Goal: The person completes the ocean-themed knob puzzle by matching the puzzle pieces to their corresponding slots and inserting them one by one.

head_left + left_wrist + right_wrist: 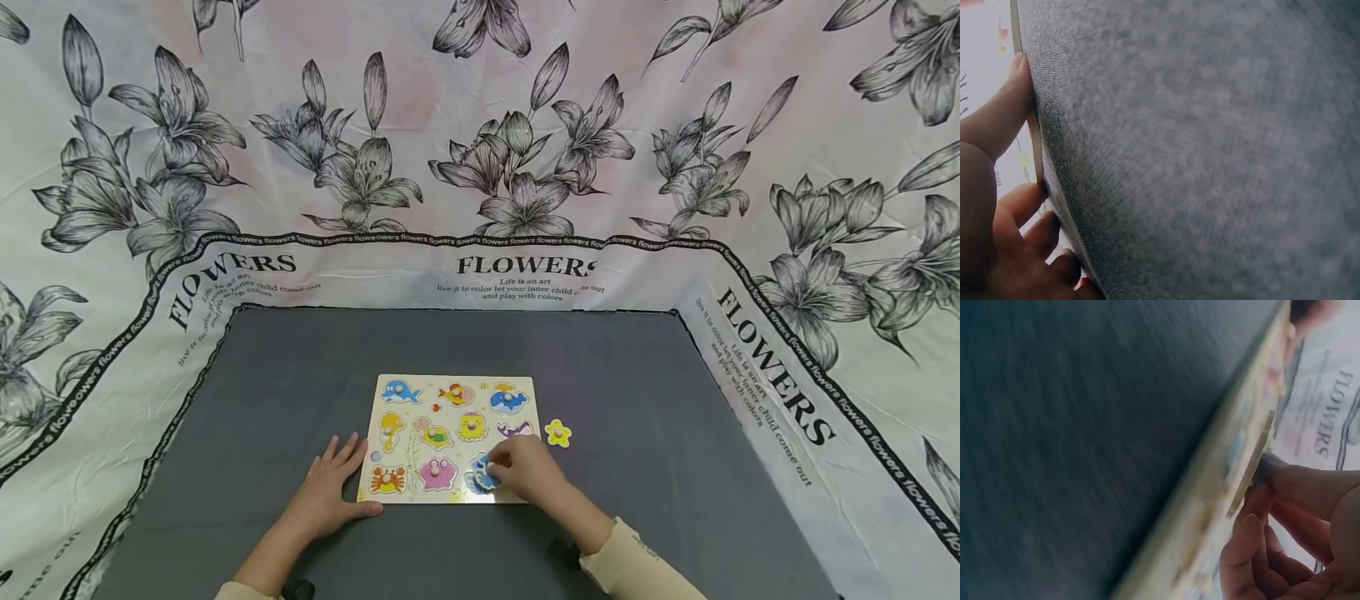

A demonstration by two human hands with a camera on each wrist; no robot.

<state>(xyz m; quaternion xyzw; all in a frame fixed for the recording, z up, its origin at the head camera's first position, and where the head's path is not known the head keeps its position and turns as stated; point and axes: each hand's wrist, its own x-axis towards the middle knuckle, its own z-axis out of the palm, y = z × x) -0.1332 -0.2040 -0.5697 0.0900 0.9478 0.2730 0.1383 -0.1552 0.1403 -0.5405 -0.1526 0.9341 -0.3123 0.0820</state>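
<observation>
A wooden sea-animal puzzle board (420, 497) lies on the grey cloth. My right hand (534, 468) pinches a blue puzzle piece (483, 475) between thumb and fingers, over the board's lower right part. In the right wrist view, that piece (1251, 467) is seen edge-on, tilted and raised above the board. My left hand (324, 492) rests at the board's left side, fingers spread, with the thumb touching its lower left corner. The left wrist view shows the thumb (1007, 103) and fingertips along the board's edge. The right hand partly covers a purple piece (514, 429).
A yellow star piece (558, 432) lies on the cloth just right of the board. Several pieces, among them a crab (388, 480) and a pink one (438, 474), sit in the board. Flower-printed fabric (375, 275) surrounds the grey cloth (637, 400).
</observation>
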